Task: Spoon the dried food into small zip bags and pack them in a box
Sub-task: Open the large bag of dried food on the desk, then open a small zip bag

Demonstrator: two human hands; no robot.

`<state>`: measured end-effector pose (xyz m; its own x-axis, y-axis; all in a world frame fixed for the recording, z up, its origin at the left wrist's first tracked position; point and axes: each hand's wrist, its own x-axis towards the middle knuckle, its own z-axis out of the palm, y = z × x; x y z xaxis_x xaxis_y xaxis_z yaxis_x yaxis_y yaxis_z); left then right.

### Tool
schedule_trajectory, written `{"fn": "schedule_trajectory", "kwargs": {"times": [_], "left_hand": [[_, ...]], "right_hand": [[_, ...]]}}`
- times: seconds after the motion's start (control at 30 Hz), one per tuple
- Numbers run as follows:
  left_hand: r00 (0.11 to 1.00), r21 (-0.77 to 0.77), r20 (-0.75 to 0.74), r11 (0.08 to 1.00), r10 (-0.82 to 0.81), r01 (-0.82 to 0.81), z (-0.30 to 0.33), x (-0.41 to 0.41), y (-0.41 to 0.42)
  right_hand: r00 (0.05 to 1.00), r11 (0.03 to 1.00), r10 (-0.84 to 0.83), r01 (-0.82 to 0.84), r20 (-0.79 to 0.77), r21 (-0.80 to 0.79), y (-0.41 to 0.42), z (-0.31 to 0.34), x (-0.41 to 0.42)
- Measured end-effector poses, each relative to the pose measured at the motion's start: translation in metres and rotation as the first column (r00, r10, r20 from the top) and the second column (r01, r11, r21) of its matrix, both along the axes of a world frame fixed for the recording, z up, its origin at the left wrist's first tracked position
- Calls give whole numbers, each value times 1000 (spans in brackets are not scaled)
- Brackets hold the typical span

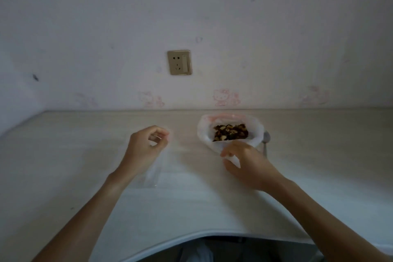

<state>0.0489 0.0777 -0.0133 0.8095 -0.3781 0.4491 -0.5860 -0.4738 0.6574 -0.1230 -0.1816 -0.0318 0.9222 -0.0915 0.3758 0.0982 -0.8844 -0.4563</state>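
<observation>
Two hands [146, 144], two bags [230, 132], one spoon [265, 139].

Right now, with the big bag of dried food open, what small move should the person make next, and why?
Probably let the right hand release the white plastic bag and reach for the metal spoon lying beside it: the left hand already pinches a small clear zip bag.

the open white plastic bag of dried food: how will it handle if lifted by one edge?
Likely floppy: the thin white plastic bag already sags and creases where the right hand pinches its near edge. Its mouth gapes, so the dark dried food could spill if tilted. Probably light.
</observation>
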Motion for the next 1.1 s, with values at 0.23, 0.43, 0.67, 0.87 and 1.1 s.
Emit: {"fn": "schedule_trajectory", "kwargs": {"times": [0.23,0.43,0.67,0.87,1.1], "left_hand": [[964,391,72,882,257,-264,-23,24,59],[944,298,137,897,299,-328,-44,26,63],[939,-29,180,956,293,-293,-24,17,62],[905,-96,365,976,218,-196,13,-11,31],[883,-38,469,999,-3,24,14,-54,-25]], "right_hand": [[998,994,65,-66,-14,-89,7,-16,8],[997,995,65,-62,44,-76,10,-20,6],[998,998,58,-58,13,-17,11,-14,5],[997,927,64,-77,48,368,36,23,17],[999,552,26,10,-29,834,44,61,30]]}}
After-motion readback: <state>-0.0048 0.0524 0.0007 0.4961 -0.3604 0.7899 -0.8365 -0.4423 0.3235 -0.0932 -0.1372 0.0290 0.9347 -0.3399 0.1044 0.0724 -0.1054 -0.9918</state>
